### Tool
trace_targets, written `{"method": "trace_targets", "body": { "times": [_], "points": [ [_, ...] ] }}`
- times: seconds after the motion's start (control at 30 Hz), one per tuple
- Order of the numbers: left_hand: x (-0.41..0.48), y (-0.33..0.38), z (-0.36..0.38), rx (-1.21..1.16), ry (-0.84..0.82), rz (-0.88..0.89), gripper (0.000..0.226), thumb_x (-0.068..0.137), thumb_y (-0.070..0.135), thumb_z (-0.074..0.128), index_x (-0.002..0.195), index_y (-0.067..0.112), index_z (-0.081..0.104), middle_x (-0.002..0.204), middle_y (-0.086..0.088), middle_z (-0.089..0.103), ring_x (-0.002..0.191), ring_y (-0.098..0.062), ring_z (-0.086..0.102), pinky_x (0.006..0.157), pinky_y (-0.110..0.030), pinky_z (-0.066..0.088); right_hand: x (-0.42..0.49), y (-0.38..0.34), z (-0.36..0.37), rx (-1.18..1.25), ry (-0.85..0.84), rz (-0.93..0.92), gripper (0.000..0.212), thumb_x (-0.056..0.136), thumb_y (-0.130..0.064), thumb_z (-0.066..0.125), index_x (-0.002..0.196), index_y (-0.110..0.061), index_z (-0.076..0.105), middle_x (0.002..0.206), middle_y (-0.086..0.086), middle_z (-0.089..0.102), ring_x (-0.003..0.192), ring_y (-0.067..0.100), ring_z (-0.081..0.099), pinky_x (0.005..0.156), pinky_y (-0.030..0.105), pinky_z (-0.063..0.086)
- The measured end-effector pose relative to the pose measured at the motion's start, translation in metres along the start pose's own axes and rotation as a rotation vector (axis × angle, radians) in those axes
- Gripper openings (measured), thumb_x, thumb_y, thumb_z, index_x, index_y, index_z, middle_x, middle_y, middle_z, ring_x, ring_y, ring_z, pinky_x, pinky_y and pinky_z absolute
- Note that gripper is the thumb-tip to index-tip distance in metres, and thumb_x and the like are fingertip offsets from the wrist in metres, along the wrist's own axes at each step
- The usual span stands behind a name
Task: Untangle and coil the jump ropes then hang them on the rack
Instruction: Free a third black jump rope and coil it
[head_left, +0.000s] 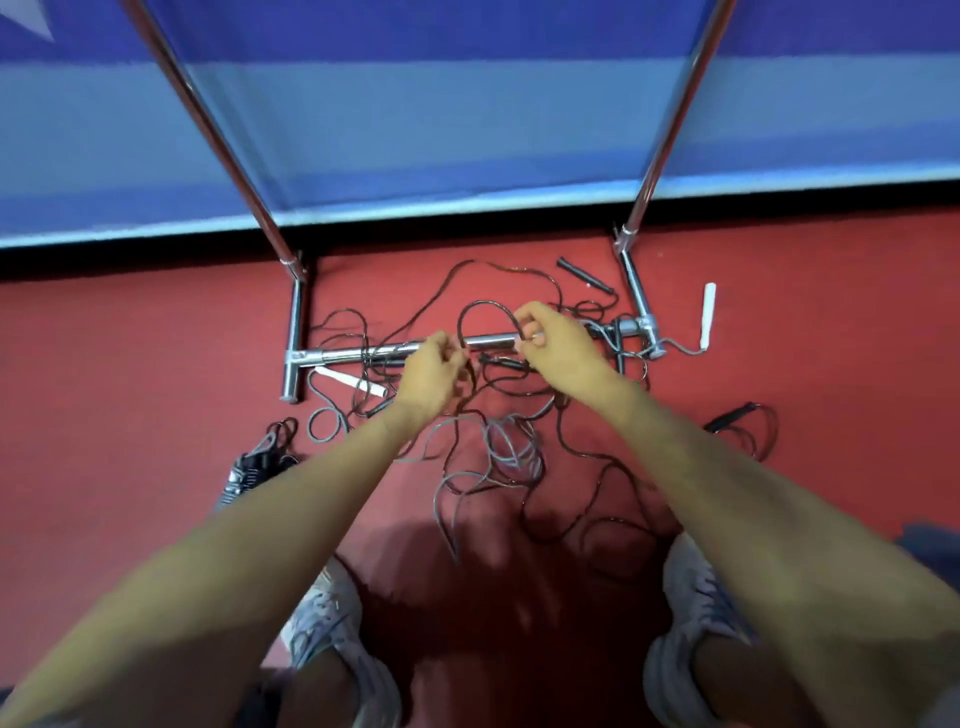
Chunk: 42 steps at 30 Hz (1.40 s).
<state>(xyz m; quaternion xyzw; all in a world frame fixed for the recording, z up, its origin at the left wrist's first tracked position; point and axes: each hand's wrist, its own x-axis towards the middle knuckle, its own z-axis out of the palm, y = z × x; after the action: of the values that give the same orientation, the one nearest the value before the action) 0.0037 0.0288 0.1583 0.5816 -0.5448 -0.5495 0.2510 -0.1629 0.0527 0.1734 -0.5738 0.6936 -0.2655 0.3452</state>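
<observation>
Here, black rope loop (487, 303), apex toward rack (296, 322).

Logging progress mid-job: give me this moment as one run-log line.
stage: untangling | left grip: pinches dark rope loop | right grip: pinches same loop | other ropes: tangled on red floor, across rack base

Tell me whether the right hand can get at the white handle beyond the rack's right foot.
Probably yes, once freed: the right hand is pinching a black rope loop, but the white handle lies uncovered just past the rack foot, with nothing across it.
</observation>
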Motion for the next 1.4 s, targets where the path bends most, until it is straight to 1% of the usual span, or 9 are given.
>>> {"method": "trace_targets", "body": {
  "times": [0.2, 0.5, 0.7, 0.83, 1.0, 1.1, 1.2, 1.27, 1.4],
  "points": [
    [-0.065, 0.09, -0.035, -0.083, 0.016, 0.136, 0.019, 0.097, 0.002, 0.05, 0.082, 0.015, 0.049, 0.076, -0.006, 0.065, 0.057, -0.015, 0.06, 0.056, -0.027, 0.051, -0.05, -0.071, -0.022, -0.04, -0.072, -0.056, 0.04, 0.087, -0.011, 0.067, 0.124, -0.007, 0.054, 0.108, 0.008, 0.066, 0.085, 0.016, 0.053, 0.076, 0.024, 0.04],
    [-0.131, 0.154, -0.052, -0.591, -0.044, 0.141, 0.013, 0.098, 0.003, 0.049, 0.087, 0.006, 0.054, 0.084, -0.01, 0.066, 0.066, -0.017, 0.07, 0.066, -0.026, 0.059, -0.089, -0.133, -0.07, 0.118, -0.023, -0.102, 0.011, 0.087, -0.008, 0.067, 0.093, 0.001, 0.066, 0.066, 0.002, 0.056, 0.06, 0.015, 0.06, 0.069, 0.027, 0.058],
    [-0.126, 0.123, -0.036, 0.214, -0.261, 0.255, 0.034, 0.096, 0.001, 0.052, 0.129, 0.008, 0.054, 0.119, -0.002, 0.06, 0.113, -0.013, 0.055, 0.096, -0.02, 0.041, -0.09, -0.151, -0.103, 0.44, -0.008, -0.049, 0.013, 0.09, -0.006, 0.065, 0.095, 0.005, 0.066, 0.073, 0.008, 0.067, 0.06, 0.008, 0.065, 0.059, 0.016, 0.055],
    [-0.123, 0.112, -0.019, 0.154, -0.434, 0.257, 0.044, 0.099, 0.003, 0.047, 0.14, 0.015, 0.037, 0.11, -0.001, 0.055, 0.1, -0.009, 0.056, 0.084, -0.012, 0.045, -0.082, -0.148, -0.109, 0.644, -0.016, 0.047, 0.016, 0.092, -0.007, 0.062, 0.099, 0.007, 0.064, 0.078, 0.012, 0.066, 0.057, 0.01, 0.067, 0.062, 0.017, 0.057],
    [-0.112, 0.127, -0.021, -0.018, -0.278, 0.215, 0.018, 0.103, 0.008, 0.039, 0.09, 0.012, 0.051, 0.079, -0.008, 0.059, 0.059, -0.007, 0.066, 0.067, -0.019, 0.054, -0.067, -0.158, -0.114, 0.821, -0.044, 0.105, 0.03, 0.101, -0.023, 0.046, 0.115, 0.002, 0.058, 0.091, 0.012, 0.067, 0.08, 0.017, 0.069, 0.077, 0.028, 0.058],
    [-0.112, 0.153, -0.03, -0.188, -0.237, 0.192, 0.021, 0.103, 0.01, 0.038, 0.086, 0.011, 0.051, 0.074, -0.008, 0.06, 0.054, -0.008, 0.066, 0.063, -0.021, 0.054, -0.055, -0.146, -0.117, 0.314, -0.033, 0.054, 0.04, 0.1, -0.019, 0.039, 0.139, -0.009, 0.043, 0.114, 0.002, 0.058, 0.096, 0.009, 0.058, 0.085, 0.026, 0.048],
    [-0.118, 0.17, -0.042, -0.308, -0.324, 0.151, 0.02, 0.102, 0.01, 0.04, 0.088, 0.008, 0.055, 0.068, -0.007, 0.063, 0.055, -0.011, 0.067, 0.063, -0.022, 0.056, -0.061, -0.126, -0.103, -0.19, -0.372, -0.105, 0.063, 0.087, -0.005, 0.059, 0.145, -0.013, 0.036, 0.115, -0.006, 0.055, 0.085, -0.001, 0.052, 0.065, 0.004, 0.037],
    [-0.121, 0.176, -0.051, -0.335, -0.355, 0.133, 0.02, 0.102, 0.011, 0.042, 0.089, 0.007, 0.056, 0.067, -0.007, 0.064, 0.057, -0.013, 0.068, 0.064, -0.024, 0.057, -0.066, -0.115, -0.088, -0.389, -0.513, -0.107, 0.068, 0.085, -0.012, 0.068, 0.144, -0.014, 0.036, 0.127, -0.001, 0.055, 0.101, 0.01, 0.055, 0.08, 0.01, 0.04],
    [-0.124, 0.185, -0.07, -0.362, -0.33, 0.129, 0.018, 0.101, 0.013, 0.042, 0.094, 0.007, 0.058, 0.066, -0.002, 0.064, 0.058, -0.012, 0.067, 0.065, -0.023, 0.057, -0.061, -0.096, -0.075, -0.42, -0.452, -0.124, 0.025, 0.097, -0.026, 0.054, 0.119, -0.018, 0.06, 0.124, 0.004, 0.061, 0.114, 0.022, 0.054, 0.092, 0.027, 0.038]
  ]
}}
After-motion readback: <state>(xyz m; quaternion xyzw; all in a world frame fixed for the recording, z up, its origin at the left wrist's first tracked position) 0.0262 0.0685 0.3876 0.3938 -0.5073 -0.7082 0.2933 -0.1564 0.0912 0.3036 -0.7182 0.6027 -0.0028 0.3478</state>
